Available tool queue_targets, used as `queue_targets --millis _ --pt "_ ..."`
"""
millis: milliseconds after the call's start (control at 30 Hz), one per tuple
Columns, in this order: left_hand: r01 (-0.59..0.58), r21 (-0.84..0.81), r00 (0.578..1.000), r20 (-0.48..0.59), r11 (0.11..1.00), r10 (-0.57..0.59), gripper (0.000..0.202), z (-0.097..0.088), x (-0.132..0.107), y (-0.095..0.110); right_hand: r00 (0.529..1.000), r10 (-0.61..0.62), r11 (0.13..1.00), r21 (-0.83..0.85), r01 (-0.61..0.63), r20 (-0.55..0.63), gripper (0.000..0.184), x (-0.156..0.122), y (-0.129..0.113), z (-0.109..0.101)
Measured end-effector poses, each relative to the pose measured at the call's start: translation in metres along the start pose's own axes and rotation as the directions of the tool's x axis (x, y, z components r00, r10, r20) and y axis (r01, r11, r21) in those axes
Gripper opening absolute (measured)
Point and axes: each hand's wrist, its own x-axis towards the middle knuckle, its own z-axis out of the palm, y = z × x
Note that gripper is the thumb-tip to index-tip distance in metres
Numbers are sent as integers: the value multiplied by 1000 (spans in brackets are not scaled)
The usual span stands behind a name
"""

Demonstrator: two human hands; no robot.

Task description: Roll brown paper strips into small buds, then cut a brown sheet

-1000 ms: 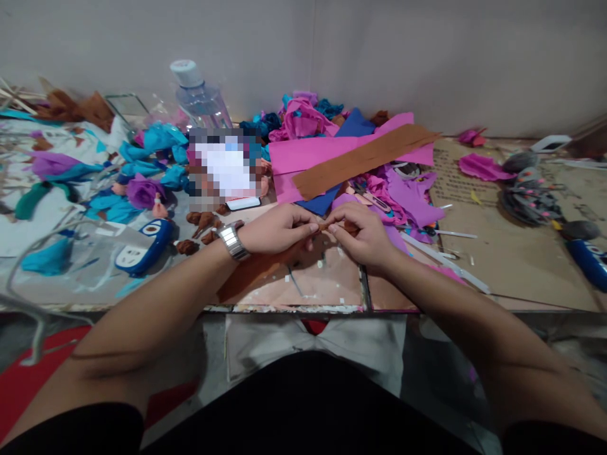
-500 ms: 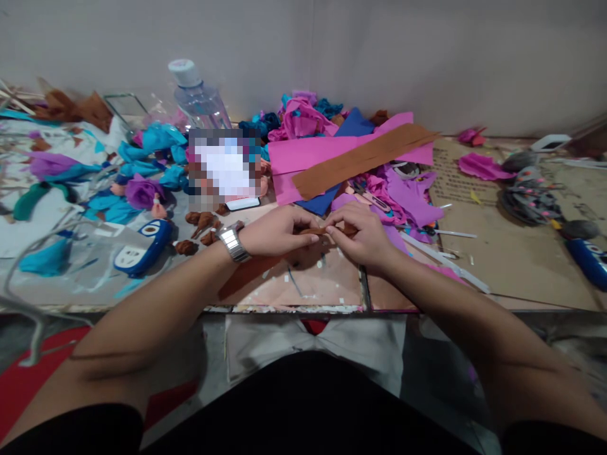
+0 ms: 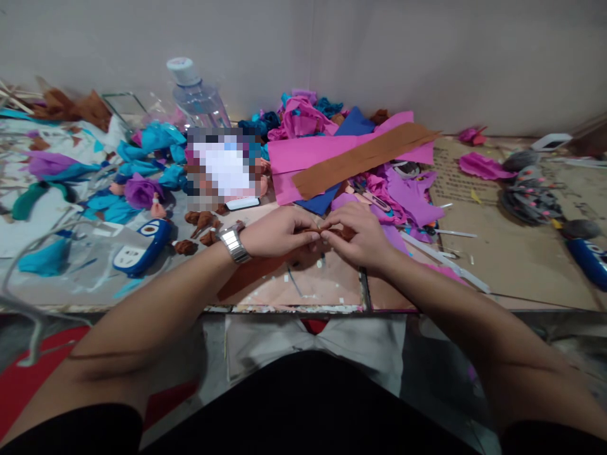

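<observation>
My left hand (image 3: 275, 231), with a metal watch on its wrist, and my right hand (image 3: 359, 237) meet at the middle of the low table. Both pinch a narrow brown paper strip (image 3: 251, 273) that trails from under my left hand toward the table's near edge. The rolled end of the strip sits between my fingertips and is mostly hidden. Small brown rolled paper pieces (image 3: 202, 221) lie just left of my left wrist.
A long brown strip (image 3: 363, 159) lies on pink sheets (image 3: 303, 158) behind my hands. Turquoise and purple paper flowers (image 3: 142, 170) are piled at the left by a clear bottle (image 3: 196, 95). A blue-white device (image 3: 140, 249) sits left. Dark clutter (image 3: 528, 196) lies right.
My fingertips have closed in tighter on the brown strip's rolled end, and my thumbs have shifted slightly. The arms stay in place.
</observation>
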Motion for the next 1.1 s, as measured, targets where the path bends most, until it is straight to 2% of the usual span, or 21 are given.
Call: queue_targets --millis 267,433,567,767,933,1100 --pt "69 -40 998 11 997 -69 28 3 0 3 1000 9 1000 -11 -9 9 12 -1 0 2" --pt "93 -184 996 36 979 -88 30 4 -1 3 1000 -5 1000 -30 5 2 13 -1 1 1" --pt "118 -294 993 63 949 -104 33 6 -1 2 999 -51 993 -111 51 9 14 0 1 2" --pt "168 -491 984 128 855 -120 35 6 0 -2 988 -156 968 -195 156 15 12 0 2 0" --pt "268 -632 961 224 727 -160 33 4 -1 -4 964 -266 941 -219 258 -9 9 0 4 -2" --pt "361 -708 932 302 606 -203 29 2 -1 -4 931 -364 906 -224 358 19 8 1 2 -4"
